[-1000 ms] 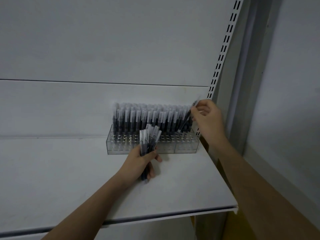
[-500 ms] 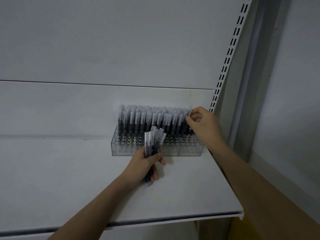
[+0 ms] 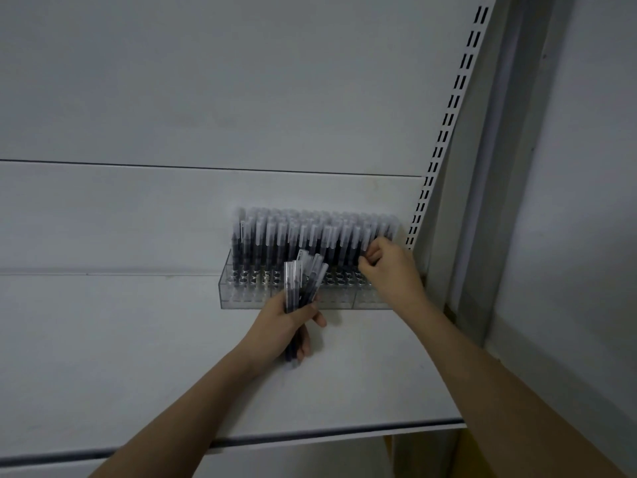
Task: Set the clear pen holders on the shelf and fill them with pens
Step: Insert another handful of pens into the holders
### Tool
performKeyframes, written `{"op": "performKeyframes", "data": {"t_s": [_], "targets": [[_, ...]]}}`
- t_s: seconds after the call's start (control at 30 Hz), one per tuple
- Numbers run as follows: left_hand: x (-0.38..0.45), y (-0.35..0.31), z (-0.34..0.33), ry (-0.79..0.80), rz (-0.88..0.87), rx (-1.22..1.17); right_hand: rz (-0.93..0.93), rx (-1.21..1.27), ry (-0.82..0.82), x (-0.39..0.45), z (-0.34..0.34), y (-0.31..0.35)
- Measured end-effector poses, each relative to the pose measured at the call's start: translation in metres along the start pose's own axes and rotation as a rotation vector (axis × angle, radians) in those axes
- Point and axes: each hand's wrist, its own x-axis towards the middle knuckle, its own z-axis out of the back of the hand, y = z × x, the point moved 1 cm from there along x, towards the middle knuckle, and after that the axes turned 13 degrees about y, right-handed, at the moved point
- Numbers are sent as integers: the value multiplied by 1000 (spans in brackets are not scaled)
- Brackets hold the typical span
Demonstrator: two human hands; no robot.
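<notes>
A second ago the right hand (image 3: 386, 267) was up high at the right end of the rows, pinching one dark pen at a slant; now it has come down low, and its fingers are curled in among the standing pens near the right end of the clear plastic pen holder (image 3: 241, 298) — I think it has pushed that pen into a hole, though the fingers hide the pen, so I cannot tell if it still pinches it. That would mean one more hole is filled, and the job is near its end, since most back holes already have pens. The left hand (image 3: 286, 326) has stayed where it was, at about 6 o'clock from the holder, wrapped tight round a small bunch of dark pens with clear caps (image 3: 303, 281) that stick up like a little fan. The holder is a long see-through box with rows of round holes. It sits on the flat white shelf (image 3: 120, 339), pushed back against the white wall panel, close to the slotted white post (image 3: 444, 139) at 3 o'clock. The front holes look bare — the bunch may go there next.
</notes>
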Motion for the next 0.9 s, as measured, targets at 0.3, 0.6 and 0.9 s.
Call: {"op": "performKeyframes", "data": {"t_s": [0.3,0.6,0.9], "targets": [[0,0,0,39,-25,3,-4,191,-193,-30,-11,9],[-7,-10,-8,94,-21,61,30,812,127,-73,-69,18],[-8,-12,-10,91,2,96,-7,908,38,-73,-68,10]]}}
